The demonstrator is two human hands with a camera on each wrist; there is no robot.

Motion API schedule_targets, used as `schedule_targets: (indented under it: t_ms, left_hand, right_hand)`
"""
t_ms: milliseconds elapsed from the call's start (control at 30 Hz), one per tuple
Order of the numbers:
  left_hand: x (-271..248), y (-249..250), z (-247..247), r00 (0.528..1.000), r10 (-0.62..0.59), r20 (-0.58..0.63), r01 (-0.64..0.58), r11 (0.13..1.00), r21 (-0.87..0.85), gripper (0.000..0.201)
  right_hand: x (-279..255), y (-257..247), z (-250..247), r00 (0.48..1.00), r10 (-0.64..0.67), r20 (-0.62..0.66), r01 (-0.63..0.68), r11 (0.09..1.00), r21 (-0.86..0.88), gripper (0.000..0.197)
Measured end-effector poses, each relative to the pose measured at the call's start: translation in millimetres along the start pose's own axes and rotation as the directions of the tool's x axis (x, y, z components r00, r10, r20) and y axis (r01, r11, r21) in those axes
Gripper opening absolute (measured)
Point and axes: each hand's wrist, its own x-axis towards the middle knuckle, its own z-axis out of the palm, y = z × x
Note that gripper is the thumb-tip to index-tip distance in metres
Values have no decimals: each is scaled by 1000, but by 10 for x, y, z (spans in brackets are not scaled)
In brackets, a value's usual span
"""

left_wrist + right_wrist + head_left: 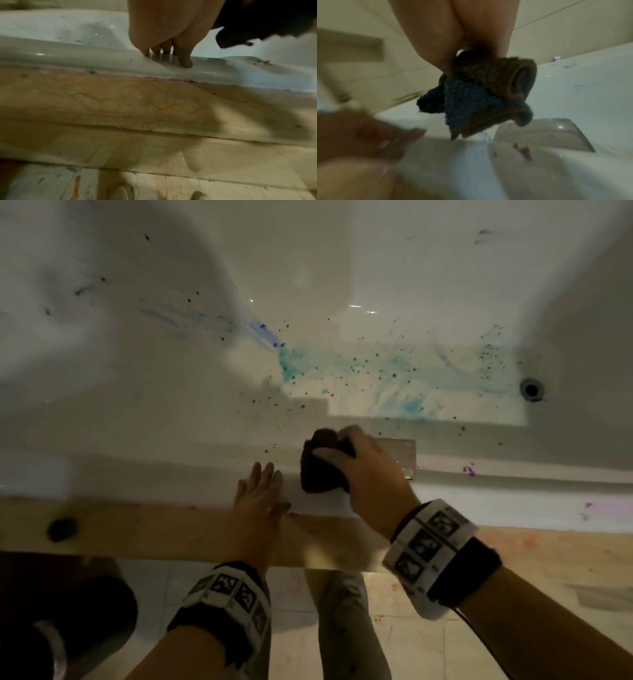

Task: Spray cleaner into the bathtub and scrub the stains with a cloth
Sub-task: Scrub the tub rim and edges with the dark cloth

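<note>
- Bathtub (342, 268) fills the upper two thirds of the head view, white and glossy, its floor smeared with teal and blue stains (376, 378) across the middle and peppered with dark specks.
- Its drain (531, 389) sits at the right of the frame, at the end of the teal smear.
- Purple blots (468, 471) mark the white rim (102, 474) at the right of the frame; the rim runs straight across the middle.
- My right hand (363, 470) is clenched around a dark cloth (320, 470), bunched up, at the centre of the frame over the near rim; I cannot tell if the cloth touches the rim.
- In the right wrist view that cloth (481, 92) hangs from my fingers in brown and blue folds, its lower edge just above the rim.
- My left hand (260, 494) lies flat on the rim just left of the cloth, fingers straight and slightly spread.
- In the left wrist view my left fingertips (185, 62) press on the wet, shiny rim.
- A tan stone ledge (137, 529) borders the rim below it, veined and scuffed.
- Pale floor tiles (291, 611) with faint red and dark marks show along the bottom of the frame.
- Both wrists carry bands with black-and-white markers (428, 546).
</note>
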Motion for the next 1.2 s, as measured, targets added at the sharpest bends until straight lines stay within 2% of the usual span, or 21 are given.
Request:
schedule_targets:
  t_ms: [67, 100, 333, 400, 433, 500, 533, 633, 700, 767, 800, 867, 900, 967, 1000, 1067, 1100, 1133, 1200]
  left_hand:
    - [8, 37, -50, 998, -54, 40, 54, 999, -4, 55]
    - [14, 34, -72, 997, -62, 41, 62, 998, 1, 55]
    - [29, 89, -101, 994, -105, 19, 104, 994, 14, 57]
    - [55, 126, -139, 993, -113, 27, 113, 994, 4, 57]
    - [61, 153, -161, 992, -116, 48, 115, 993, 36, 58]
    - [68, 218, -176, 989, -110, 97, 98, 987, 127, 61]
    - [74, 260, -164, 990, -79, 120, 59, 985, 162, 62]
    - [70, 386, -70, 977, 33, 211, -74, 979, 189, 66]
    - [79, 428, -24, 981, 12, 193, -43, 986, 161, 64]
    - [83, 460, -24, 986, -25, 167, 2, 990, 138, 63]
    - [87, 475, -34, 986, -38, 164, 16, 990, 138, 63]
    - [99, 523, -64, 981, -48, 188, 13, 984, 179, 63]
    - [101, 543, -78, 978, -52, 203, 11, 980, 201, 63]
    - [118, 573, -95, 973, -68, 220, 19, 976, 219, 64]
    - [126, 578, -100, 973, -74, 218, 24, 975, 223, 64]
    - [128, 578, -109, 975, -79, 210, 30, 973, 229, 65]
    - [118, 585, -109, 973, -83, 216, 31, 972, 232, 64]
    - [115, 591, -106, 973, -85, 216, 33, 971, 235, 64]
    - [124, 596, -103, 975, -85, 207, 31, 968, 249, 63]
  right_hand:
    - [-143, 27, 159, 962, -42, 270, 87, 984, -154, 59]
    - [-186, 51, 249, 941, -67, 332, 138, 971, -197, 60]
    - [-155, 150, 276, 933, -61, 356, 135, 973, -187, 70]
    - [-60, 222, 288, 956, -36, 292, 81, 986, -144, 66]
    - [-18, 267, 285, 975, -17, 219, 36, 996, -83, 62]
    - [35, 393, 219, 999, 32, 19, -35, 990, 134, 42]
    - [37, 456, 153, 993, 77, -86, -53, 966, 253, 32]
    - [-83, 613, -98, 955, 21, -297, 43, 977, 208, 28]
    - [-275, 665, -202, 945, -56, -322, 92, 991, 96, 29]
    - [-471, 644, -191, 972, -102, -210, 104, 995, -1, 27]
    - [-551, 635, -164, 986, -137, -93, 134, 990, -39, 31]
    - [-649, 637, -98, 959, -195, 207, 214, 974, -76, 40]
    - [-650, 654, -23, 932, -212, 294, 248, 964, -93, 41]
    - [-613, 768, 96, 907, -261, 331, 335, 923, -189, 62]
    - [-576, 824, 97, 917, -272, 293, 343, 911, -228, 71]
    - [-535, 907, 89, 920, -289, 264, 351, 909, -227, 81]
    - [-530, 896, 115, 912, -254, 321, 326, 926, -193, 85]
    - [-538, 863, 133, 897, -258, 358, 329, 932, -153, 87]
    - [-531, 875, 139, 929, -235, 287, 288, 945, -157, 76]
